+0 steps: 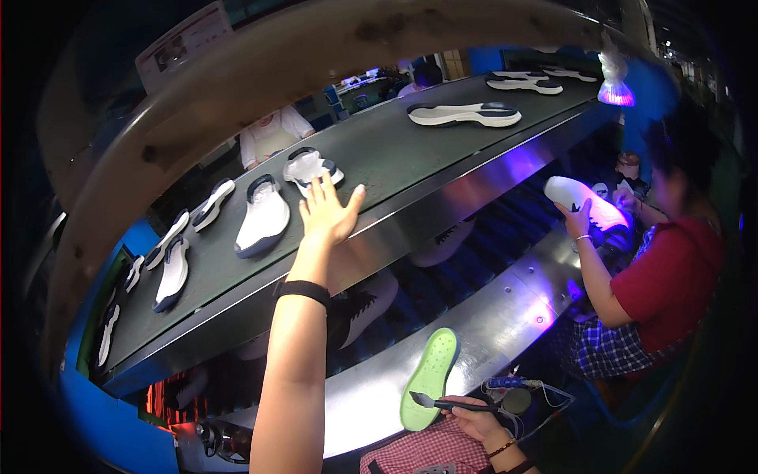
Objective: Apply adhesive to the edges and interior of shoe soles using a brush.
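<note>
My left hand point(329, 217) is stretched over the conveyor belt with its fingers spread. Its fingertips overlap a white and dark-blue shoe sole point(306, 169); whether they touch it I cannot tell. Another white sole point(265, 221) lies on the belt just left of the hand. Low in the picture, my right hand point(472, 419) grips a brush point(458, 404) by its dark handle. The brush's flat bristles lie over the lower part of a light-green sole point(434, 367), which rests on the metal ledge below the belt, beside a red checked cloth point(422, 452).
The dark conveyor belt point(371, 162) carries several more soles. Under it, shoes point(371, 308) sit on a lower roller track. To the right, a co-worker in a red top point(671, 272) holds a white shoe point(580, 197) in purple light. A curved beam point(308, 71) arches overhead.
</note>
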